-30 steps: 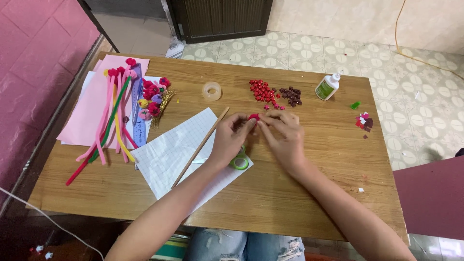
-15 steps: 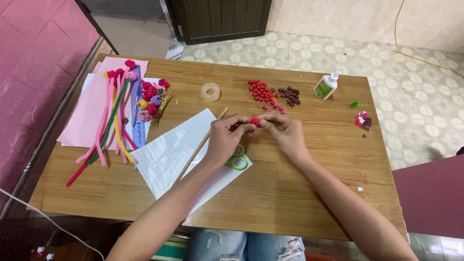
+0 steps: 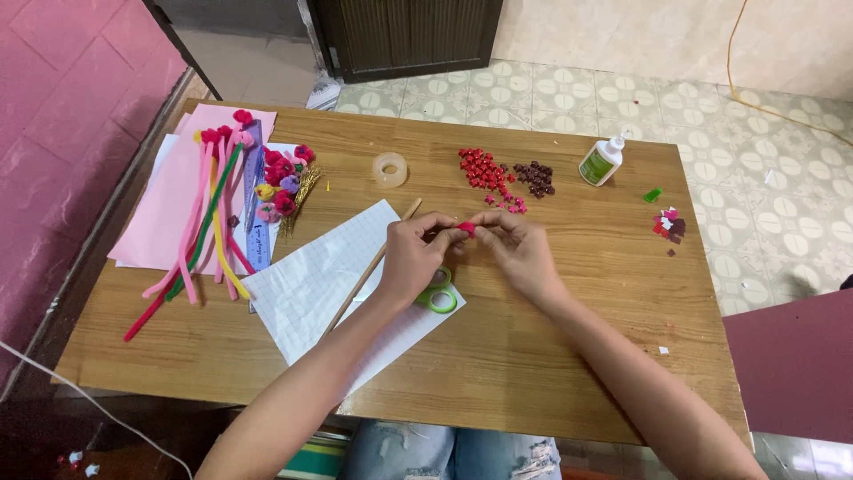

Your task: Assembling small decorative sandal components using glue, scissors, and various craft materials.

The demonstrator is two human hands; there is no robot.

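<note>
1. Head view: the left hand point(image 3: 416, 256) and the right hand point(image 3: 515, 253) meet fingertip to fingertip over the wooden table point(image 3: 569, 356), and both pinch one small red paper piece point(image 3: 466, 228) between thumbs and forefingers.
2. That red piece sits right at the grip, between the two hands and about equally near each. It is too small to tell its long axis.
3. Both forearms come in from the near edge and converge, wrists raised a little, fingers curled inward; each hand is closed on the piece.
4. Just under the left hand, toward the person, lie green-handled scissors point(image 3: 438, 293) on a white squared paper sheet point(image 3: 320, 284).
5. Left of the grip, a thin wooden stick point(image 3: 373, 267) runs slantwise across the sheet.
6. Beyond the grip, away from the person, lie a heap of small red paper buds point(image 3: 482, 167) and a darker maroon heap point(image 3: 537, 178).
7. Farther right of those stands a white glue bottle with a green label point(image 3: 601, 163).
8. Well to the left lie long felt-like stems in pink, green and yellow point(image 3: 204, 222) on pink paper sheets point(image 3: 155, 213).
</note>
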